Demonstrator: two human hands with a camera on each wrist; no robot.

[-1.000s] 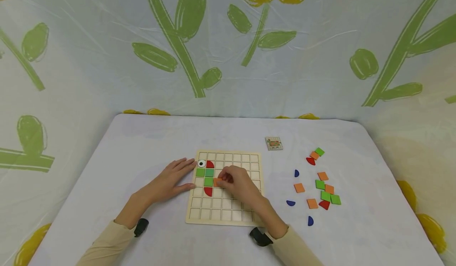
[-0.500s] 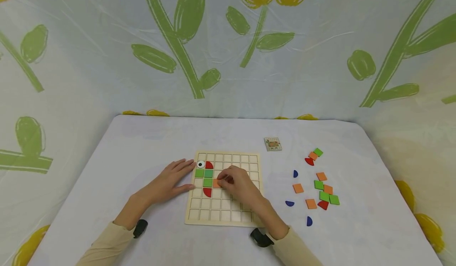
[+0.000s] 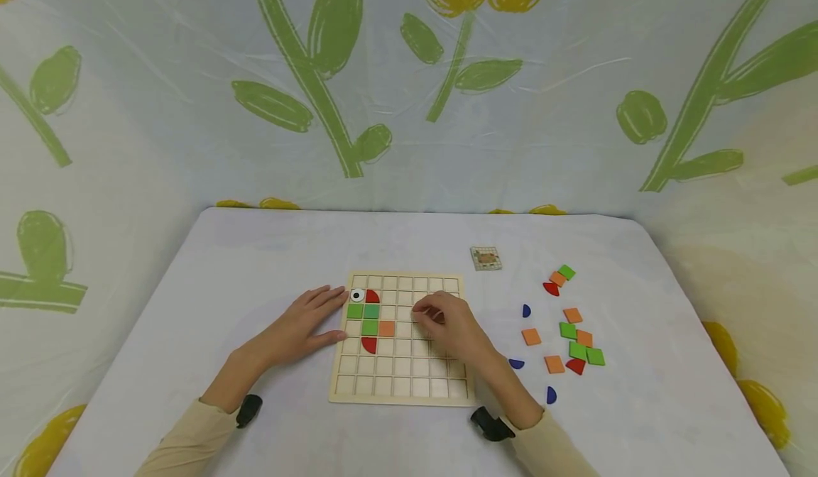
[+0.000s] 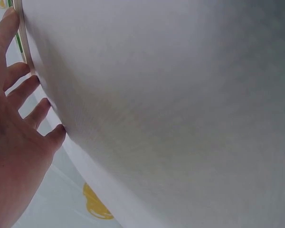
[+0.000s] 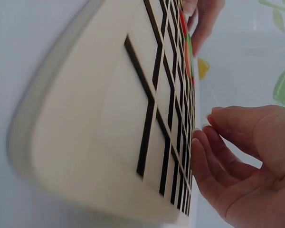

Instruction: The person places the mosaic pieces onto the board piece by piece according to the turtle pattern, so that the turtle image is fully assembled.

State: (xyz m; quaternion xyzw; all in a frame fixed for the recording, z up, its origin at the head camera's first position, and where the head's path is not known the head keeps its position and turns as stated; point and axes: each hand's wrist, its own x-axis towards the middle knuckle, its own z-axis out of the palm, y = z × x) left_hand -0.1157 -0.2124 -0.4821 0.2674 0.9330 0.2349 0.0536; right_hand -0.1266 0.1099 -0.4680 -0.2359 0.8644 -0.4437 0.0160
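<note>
A wooden grid board [image 3: 402,399] lies on the table. On its left side sit a round eye tile [image 3: 357,295], red quarter-round pieces [image 3: 373,297], green squares [image 3: 370,328] and an orange square [image 3: 386,329]. My left hand [image 3: 307,323] lies spread on the table, fingertips and thumb touching the board's left edge; the left wrist view shows the same fingers [image 4: 23,88]. Over the board's right half hovers my right hand [image 3: 455,326]. Its fingers are loosely bent, and the right wrist view shows nothing between thumb and fingers [image 5: 218,166].
Right of the board lie loose orange squares [image 3: 531,337], green squares [image 3: 595,356], red pieces [image 3: 576,367] and blue half-rounds [image 3: 552,395]. Behind the board is a small picture card [image 3: 486,258]. Flower-patterned fabric [image 3: 409,136] surrounds the table.
My right hand has let go of the orange square, which lies in its cell, and has moved right across the board. My left hand stays at the left edge.
</note>
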